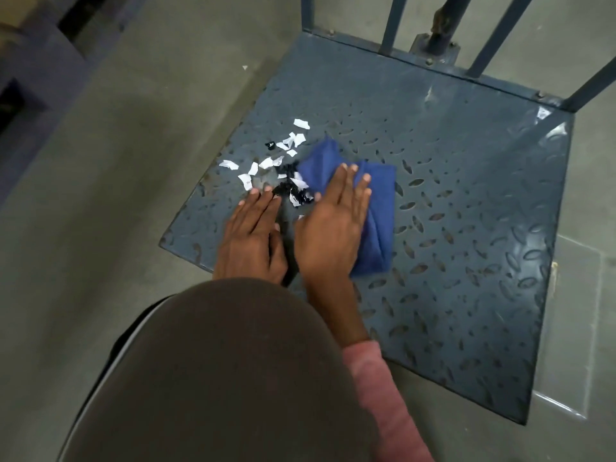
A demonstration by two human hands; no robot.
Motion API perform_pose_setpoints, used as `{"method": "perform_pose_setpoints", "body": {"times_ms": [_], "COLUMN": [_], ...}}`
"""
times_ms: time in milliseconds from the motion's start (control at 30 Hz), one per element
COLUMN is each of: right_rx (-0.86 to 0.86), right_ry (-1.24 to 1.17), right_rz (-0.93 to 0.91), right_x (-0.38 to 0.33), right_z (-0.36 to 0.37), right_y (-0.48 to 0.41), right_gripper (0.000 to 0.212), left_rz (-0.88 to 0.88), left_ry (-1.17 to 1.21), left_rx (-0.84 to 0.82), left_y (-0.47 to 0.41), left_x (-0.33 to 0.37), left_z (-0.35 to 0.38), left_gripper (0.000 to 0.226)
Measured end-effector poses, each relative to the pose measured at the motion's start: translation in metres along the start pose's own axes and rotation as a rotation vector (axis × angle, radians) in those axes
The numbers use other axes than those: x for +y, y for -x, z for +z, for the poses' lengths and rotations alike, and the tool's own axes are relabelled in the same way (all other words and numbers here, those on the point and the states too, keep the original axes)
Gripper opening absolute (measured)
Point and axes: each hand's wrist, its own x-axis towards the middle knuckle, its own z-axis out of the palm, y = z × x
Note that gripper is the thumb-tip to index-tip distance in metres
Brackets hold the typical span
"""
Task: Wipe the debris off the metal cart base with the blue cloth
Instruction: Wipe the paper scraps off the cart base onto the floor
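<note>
The metal cart base (450, 201) is a blue-grey tread plate lying low on the floor. White paper scraps and small black bits of debris (276, 161) are scattered on its left part. A folded blue cloth (380, 208) lies just right of the debris. My right hand (333, 228) presses flat on the cloth with straight fingers. My left hand (253, 235) rests flat on the plate beside it, fingertips at the edge of the debris.
Upright blue bars (393, 25) of the cart handle rise at the plate's far edge. Grey concrete floor (116, 195) surrounds the cart. One paper scrap (245, 67) lies on the floor beyond the plate. My knee in dark cloth (216, 378) fills the lower middle.
</note>
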Motion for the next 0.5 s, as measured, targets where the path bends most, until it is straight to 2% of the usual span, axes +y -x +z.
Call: {"method": "perform_pose_setpoints", "body": {"times_ms": [100,167,233,367,500], "right_rx": [-0.039,0.086,0.176,0.155,0.085], "right_ry": [-0.16,-0.15,-0.159,-0.107,-0.013], "right_rz": [-0.103,-0.112,-0.045,0.234,0.108], "right_x": [-0.013,-0.004,0.021,0.072,0.057], "right_z": [-0.016,-0.04,-0.068,-0.078,-0.04], "right_y": [-0.023,-0.021,-0.004,0.064,0.091], "right_gripper": [0.063,0.066,0.065,0.061,0.078], "left_rz": [0.016,0.017,-0.005,-0.045,-0.022], "left_ry": [0.014,0.034,0.05,0.082,0.074], "left_rx": [0.022,0.034,0.045,0.119,0.164], "left_y": [0.002,0.004,0.005,0.008,0.008], "left_x": [-0.001,0.001,0.003,0.007,0.005], "left_z": [-0.001,-0.003,-0.003,-0.001,0.004], "left_gripper": [0.053,0.05,0.048,0.044,0.041]}}
